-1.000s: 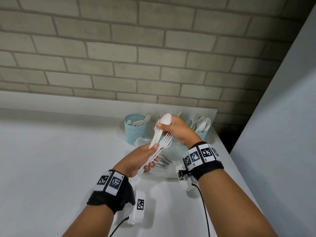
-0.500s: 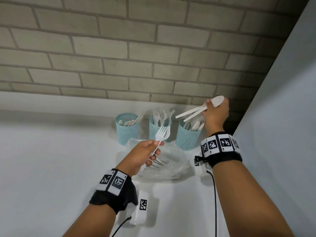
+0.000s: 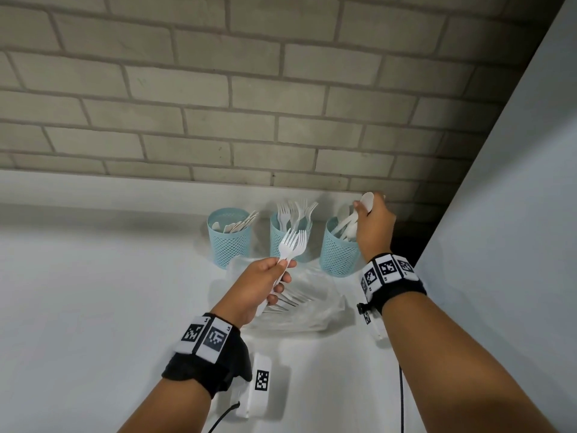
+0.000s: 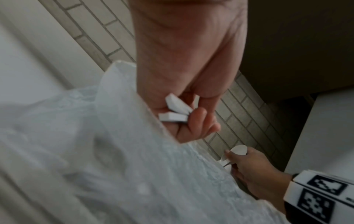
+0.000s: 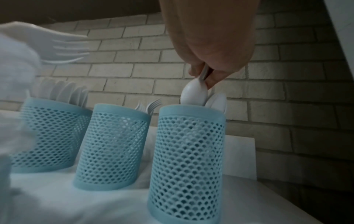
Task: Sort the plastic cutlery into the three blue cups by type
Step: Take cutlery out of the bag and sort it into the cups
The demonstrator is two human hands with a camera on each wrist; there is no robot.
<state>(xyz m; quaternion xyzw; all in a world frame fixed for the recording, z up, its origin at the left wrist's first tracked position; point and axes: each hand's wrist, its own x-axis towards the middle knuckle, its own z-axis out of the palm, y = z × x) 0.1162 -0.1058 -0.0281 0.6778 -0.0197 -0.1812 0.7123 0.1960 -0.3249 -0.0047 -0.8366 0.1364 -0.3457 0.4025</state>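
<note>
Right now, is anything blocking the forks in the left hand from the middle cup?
Nothing visible. The forks in the left hand sit just in front of the middle cup, whose open top already holds forks.

Pale blue perforated plastic cups (image 5: pixel 186 153), matt, with an open lattice wall and smooth solid rims; the one under the right hand (image 3: pixel 373 228) holds white smooth plastic spoons (image 5: pixel 194 94) with a faint sheen. White plastic forks (image 3: pixel 292 243) pinched in the left hand (image 3: pixel 260 285) look smooth and semi-matt, with flat square-cut handle ends. Below that hand lies a clear, crinkled plastic bag (image 3: pixel 315 310), glossy in its folds, on a smooth matt white tabletop (image 3: pixel 93 292); behind it, a rough matt grey brick wall (image 3: pixel 249 89).
</note>
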